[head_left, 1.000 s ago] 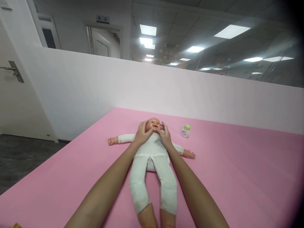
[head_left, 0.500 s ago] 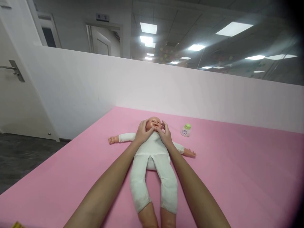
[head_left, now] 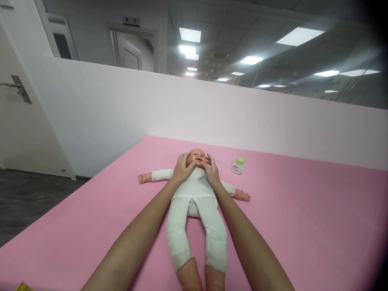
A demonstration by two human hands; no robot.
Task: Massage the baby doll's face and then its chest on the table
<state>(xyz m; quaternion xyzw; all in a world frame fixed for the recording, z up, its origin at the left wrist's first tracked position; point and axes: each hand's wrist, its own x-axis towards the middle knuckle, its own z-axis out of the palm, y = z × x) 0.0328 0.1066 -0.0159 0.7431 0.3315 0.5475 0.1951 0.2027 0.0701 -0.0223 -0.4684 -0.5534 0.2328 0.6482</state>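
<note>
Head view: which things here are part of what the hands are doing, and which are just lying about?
In hand:
- plastic baby doll in white cloth suit
- left hand, on its cheek
- right hand, on the other cheek

Lying about:
- small clear bottle with green cap
- pink mat

No text can be read. Small bottle (head_left: 237,166) with green cap, on the pink mat (head_left: 303,226): label with bluish print, too small to make out. Sign plate (head_left: 131,21) above the far doorway (two pale characters, blurred): illegible.
</note>
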